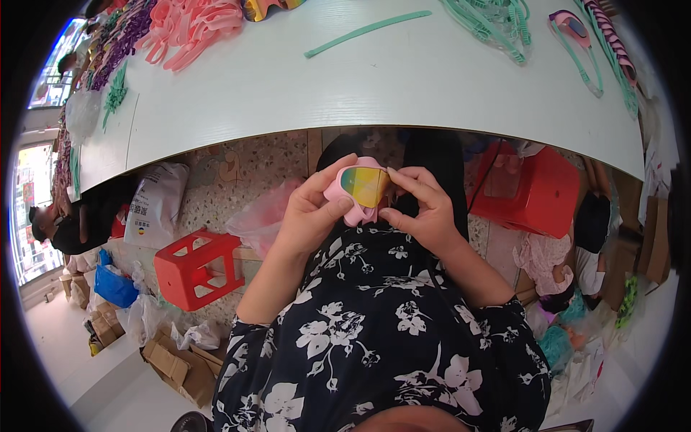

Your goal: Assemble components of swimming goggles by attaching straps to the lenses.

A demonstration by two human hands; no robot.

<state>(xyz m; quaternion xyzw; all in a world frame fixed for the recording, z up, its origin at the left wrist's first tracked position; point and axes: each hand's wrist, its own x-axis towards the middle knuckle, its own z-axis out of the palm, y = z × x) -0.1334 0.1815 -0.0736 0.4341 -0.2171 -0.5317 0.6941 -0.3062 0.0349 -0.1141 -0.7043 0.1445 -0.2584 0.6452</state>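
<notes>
Between my two hands, over my lap and below the table edge, is a pair of pink swim goggles with a mirrored yellow-green lens toward me. My left hand is closed on the goggles' left side, thumb at the lower rim of the frame. At the other side, my right hand pinches the edge near the lens with thumb and fingertips. Part of the goggles is hidden by my fingers.
On the white table lie pink straps, a single green strap, bagged green straps and finished-looking goggles with a green strap. Red stools stand on both sides. People sit nearby at left and right.
</notes>
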